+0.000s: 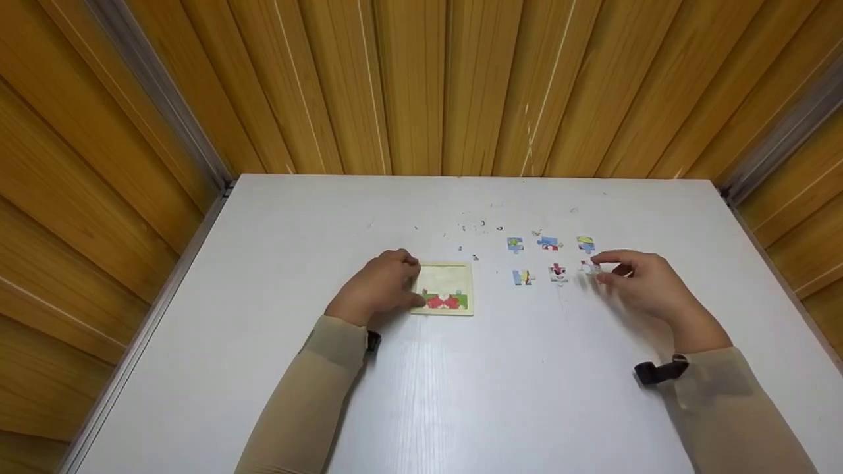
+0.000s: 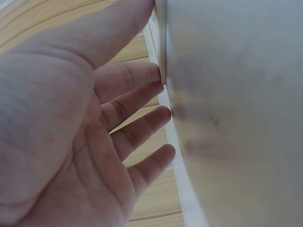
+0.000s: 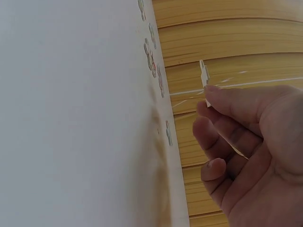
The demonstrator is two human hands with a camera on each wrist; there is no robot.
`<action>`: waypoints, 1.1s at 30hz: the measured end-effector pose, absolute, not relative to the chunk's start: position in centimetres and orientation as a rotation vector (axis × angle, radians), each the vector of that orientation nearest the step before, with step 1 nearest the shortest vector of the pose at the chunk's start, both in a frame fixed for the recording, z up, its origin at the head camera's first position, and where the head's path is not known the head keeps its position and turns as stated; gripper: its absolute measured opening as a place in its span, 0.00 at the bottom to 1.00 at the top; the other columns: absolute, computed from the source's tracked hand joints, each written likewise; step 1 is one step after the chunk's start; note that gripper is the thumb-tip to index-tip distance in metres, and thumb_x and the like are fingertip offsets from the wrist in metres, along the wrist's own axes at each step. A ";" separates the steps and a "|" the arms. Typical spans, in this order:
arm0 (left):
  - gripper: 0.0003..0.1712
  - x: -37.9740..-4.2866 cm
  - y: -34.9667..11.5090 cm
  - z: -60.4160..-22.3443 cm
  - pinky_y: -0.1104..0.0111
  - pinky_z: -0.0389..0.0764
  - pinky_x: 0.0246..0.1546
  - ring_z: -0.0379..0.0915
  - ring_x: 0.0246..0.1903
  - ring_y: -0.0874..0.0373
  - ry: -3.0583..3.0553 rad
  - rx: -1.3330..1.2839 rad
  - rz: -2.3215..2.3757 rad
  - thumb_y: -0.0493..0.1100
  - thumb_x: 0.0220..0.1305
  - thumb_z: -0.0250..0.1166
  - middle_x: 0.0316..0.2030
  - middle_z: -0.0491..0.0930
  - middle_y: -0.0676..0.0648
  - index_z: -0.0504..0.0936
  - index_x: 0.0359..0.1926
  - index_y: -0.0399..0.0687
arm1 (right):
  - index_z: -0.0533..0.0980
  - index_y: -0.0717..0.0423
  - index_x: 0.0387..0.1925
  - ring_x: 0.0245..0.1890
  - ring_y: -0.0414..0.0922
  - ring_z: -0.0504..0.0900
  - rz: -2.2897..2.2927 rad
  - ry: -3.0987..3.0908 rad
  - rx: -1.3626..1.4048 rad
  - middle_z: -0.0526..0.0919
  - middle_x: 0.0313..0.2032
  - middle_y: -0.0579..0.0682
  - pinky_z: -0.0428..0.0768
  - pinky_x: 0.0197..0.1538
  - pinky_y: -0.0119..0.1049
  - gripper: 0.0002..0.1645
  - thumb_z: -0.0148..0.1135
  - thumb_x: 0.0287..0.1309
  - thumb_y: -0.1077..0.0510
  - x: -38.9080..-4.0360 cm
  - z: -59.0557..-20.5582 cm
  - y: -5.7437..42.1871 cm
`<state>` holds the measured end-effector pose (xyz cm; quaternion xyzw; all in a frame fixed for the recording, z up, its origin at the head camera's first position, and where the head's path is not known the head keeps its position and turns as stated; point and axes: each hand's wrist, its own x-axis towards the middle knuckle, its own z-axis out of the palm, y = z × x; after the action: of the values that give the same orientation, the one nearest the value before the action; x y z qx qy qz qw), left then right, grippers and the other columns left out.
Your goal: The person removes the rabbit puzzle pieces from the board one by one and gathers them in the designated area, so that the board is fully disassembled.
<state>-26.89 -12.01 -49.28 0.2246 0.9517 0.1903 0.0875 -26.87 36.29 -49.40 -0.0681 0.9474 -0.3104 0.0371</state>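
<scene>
A shallow puzzle tray lies on the white table, its lower row filled with red and green pieces. My left hand grips the tray at its left side, thumb at the near corner and fingers toward the far one. In the left wrist view the thumb and index finger meet the tray's edge. My right hand pinches a jigsaw piece between thumb and fingers, raised off the table in the right wrist view. Left of that hand lie a pink-and-white piece and a yellow-and-blue piece.
Farther back are a green-and-blue piece, a blue-and-red piece and a yellow-topped piece. Small dark marks dot the table behind the tray. Wood-look panels rise along the back and both sides.
</scene>
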 end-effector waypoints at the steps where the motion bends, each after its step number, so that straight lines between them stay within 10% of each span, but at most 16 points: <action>1: 0.21 -26.9 -12.0 -49.3 0.49 0.76 0.81 0.75 0.75 0.40 2.837 0.669 0.564 0.50 0.69 0.83 0.71 0.82 0.41 0.90 0.52 0.41 | 0.86 0.51 0.69 0.43 0.48 0.82 -0.951 2.900 -0.198 0.91 0.51 0.60 0.78 0.38 0.32 0.23 0.73 0.78 0.53 -27.0 -49.5 36.4; 11: 0.26 -27.0 -12.1 -49.8 0.50 0.76 0.81 0.74 0.76 0.41 2.833 0.657 0.559 0.51 0.69 0.83 0.72 0.81 0.41 0.90 0.60 0.42 | 0.84 0.56 0.70 0.34 0.44 0.78 -0.952 2.814 -0.114 0.86 0.37 0.54 0.76 0.31 0.32 0.26 0.73 0.77 0.53 -27.1 -50.2 37.0; 20: 0.31 -27.0 -12.1 -49.7 0.50 0.76 0.81 0.74 0.76 0.41 2.830 0.654 0.559 0.50 0.68 0.84 0.72 0.81 0.41 0.89 0.66 0.41 | 0.84 0.56 0.71 0.51 0.55 0.80 -0.887 2.862 -0.124 0.83 0.71 0.68 0.78 0.52 0.40 0.25 0.71 0.78 0.55 -27.1 -50.8 37.3; 33: 0.35 -26.9 -12.1 -49.5 0.52 0.77 0.80 0.76 0.75 0.42 2.847 0.670 0.554 0.51 0.69 0.84 0.70 0.82 0.41 0.87 0.70 0.40 | 0.80 0.59 0.75 0.73 0.68 0.77 -0.930 2.823 -0.127 0.77 0.77 0.71 0.74 0.77 0.71 0.28 0.68 0.81 0.55 -27.0 -50.5 37.4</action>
<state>-26.95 -12.06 -49.55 0.2243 0.9531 0.1856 0.0824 -27.05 37.45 -50.47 -0.0425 0.9456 -0.3116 0.0832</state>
